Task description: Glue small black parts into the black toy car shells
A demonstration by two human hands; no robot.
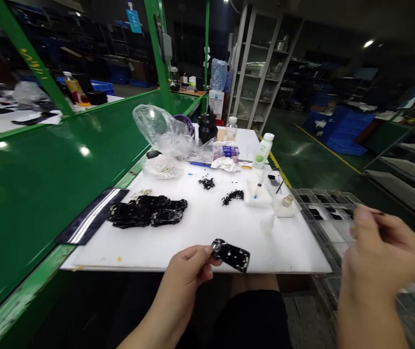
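Near the front edge of the white work board [200, 232], my left hand [191, 266] pinches one end of a flat black plastic part [231, 254] with pale spots on it. My right hand [381, 237] is raised at the right, beside the compartment tray [325, 213]. Its fingers are closed, and a thin dark bit shows at their tips, too blurred to name. Similar black parts [145, 211] lie heaped on the board's left side. Toward its middle are two scatters of tiny black pieces [233, 196].
A syringe [258, 186] rests in a small white tray [253, 198]. Behind stand a white-green bottle [264, 151], a clear jar [231, 128] and plastic bags [167, 131]. A green partition [65, 155] runs along the left; a dark glossy sheet [93, 215] overlaps the board's left edge.
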